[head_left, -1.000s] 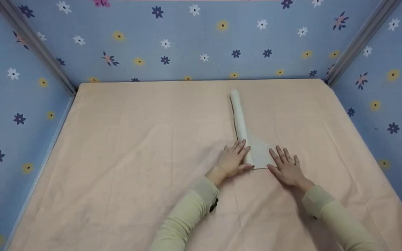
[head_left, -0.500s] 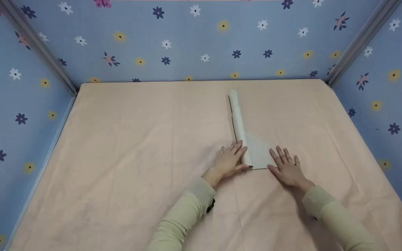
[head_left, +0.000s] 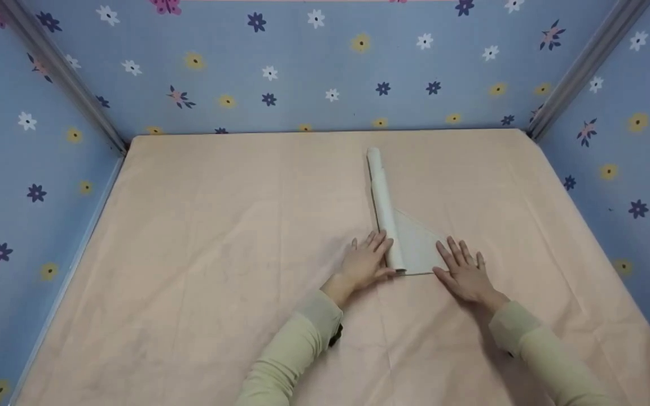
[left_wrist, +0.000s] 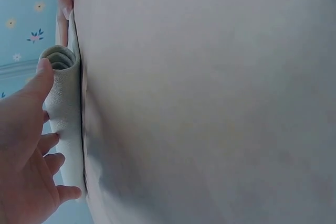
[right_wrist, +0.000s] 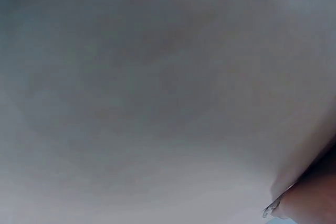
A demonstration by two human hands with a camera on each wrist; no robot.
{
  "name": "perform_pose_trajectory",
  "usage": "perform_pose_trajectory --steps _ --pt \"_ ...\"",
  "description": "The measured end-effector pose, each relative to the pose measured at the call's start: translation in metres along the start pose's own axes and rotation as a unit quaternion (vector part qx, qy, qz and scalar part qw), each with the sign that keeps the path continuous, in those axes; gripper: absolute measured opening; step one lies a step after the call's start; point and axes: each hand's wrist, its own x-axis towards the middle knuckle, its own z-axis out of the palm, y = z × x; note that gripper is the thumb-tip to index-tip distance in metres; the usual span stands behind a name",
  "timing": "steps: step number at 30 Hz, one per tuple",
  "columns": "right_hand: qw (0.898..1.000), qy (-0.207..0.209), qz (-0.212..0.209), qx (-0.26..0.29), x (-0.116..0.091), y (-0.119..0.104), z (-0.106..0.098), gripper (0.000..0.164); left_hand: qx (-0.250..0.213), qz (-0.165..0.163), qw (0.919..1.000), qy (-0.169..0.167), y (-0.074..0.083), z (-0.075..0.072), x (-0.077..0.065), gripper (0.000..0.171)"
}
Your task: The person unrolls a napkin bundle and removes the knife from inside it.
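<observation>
A pale green cloth lies partly rolled: its long roll [head_left: 382, 208] points away from me, and a flat, slanting flap [head_left: 418, 248] spreads to the right. My left hand [head_left: 364, 262] rests along the roll's near left side, fingers extended. In the left wrist view, the thumb touches the open end of the roll [left_wrist: 65, 98], where its layers show, while the fingertips lie against its side. My right hand [head_left: 466, 275] lies flat with spread fingers, its fingertips and thumb on the flap's right edge. Only part of the right hand [right_wrist: 310, 203] shows in the right wrist view.
A light peach sheet [head_left: 218, 237], softly creased, covers the table under the cloth. Blue flowered panels [head_left: 325, 67] stand behind and at both sides. Grey posts [head_left: 65, 84] rise at the back corners.
My left hand and the cloth's roll have shifted slightly left, and the flat flap between roll and right hand shows a little wider. My right hand stays in place.
</observation>
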Motion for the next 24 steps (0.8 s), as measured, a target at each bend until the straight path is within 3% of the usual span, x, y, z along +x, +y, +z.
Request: perform_pose_trajectory --steps 11,24 --pt "1.0 0.003 -0.005 0.004 -0.001 0.001 -0.001 0.063 -0.016 -0.012 0.9994 -0.028 -0.004 -0.001 -0.005 0.071" --pt "1.0 0.007 -0.002 0.002 -0.001 -0.001 -0.001 0.063 -0.009 -0.012 0.9998 -0.014 0.007 -0.009 -0.006 0.073"
